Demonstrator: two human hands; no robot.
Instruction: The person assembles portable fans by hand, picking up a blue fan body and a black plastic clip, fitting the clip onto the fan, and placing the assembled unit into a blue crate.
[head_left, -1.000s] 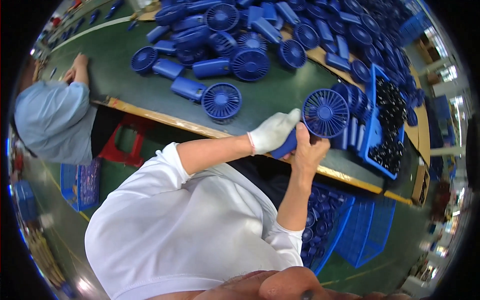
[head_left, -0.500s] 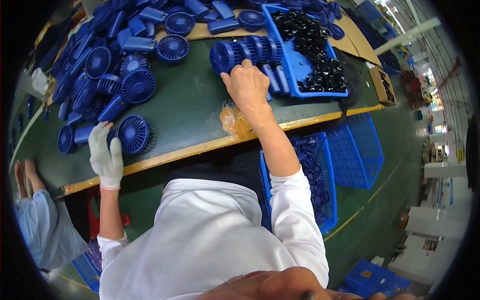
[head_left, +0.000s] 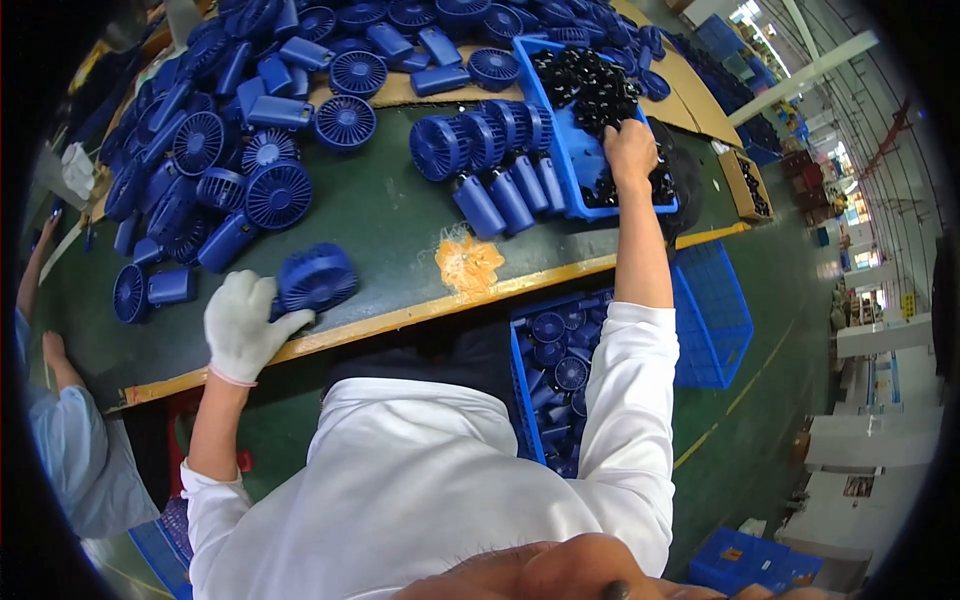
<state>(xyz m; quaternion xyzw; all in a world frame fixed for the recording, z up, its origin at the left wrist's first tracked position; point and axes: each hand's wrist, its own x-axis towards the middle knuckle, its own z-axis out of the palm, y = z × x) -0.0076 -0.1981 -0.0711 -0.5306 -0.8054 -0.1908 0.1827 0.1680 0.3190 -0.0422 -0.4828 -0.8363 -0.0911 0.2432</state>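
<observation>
My left hand, in a white glove, is closed on a blue handheld fan close to the table's front edge; the fan is slightly blurred and the glove hides its handle. My bare right hand reaches into a blue tray of small black parts. Its fingers are bent together, and what they hold is hidden. Left of the tray, several blue fans stand in a row, with their handles toward me. A large heap of blue fans covers the table's far left.
The green table has a worn yellow front edge with a patch of orange tape. Below it stands a blue crate of fans, beside another blue crate. An open cardboard box is at right. A co-worker's arm shows at far left.
My right hand has gone from the row of fans rightward into the tray. My left hand has closed on a fan and shifted right with it, turning it.
</observation>
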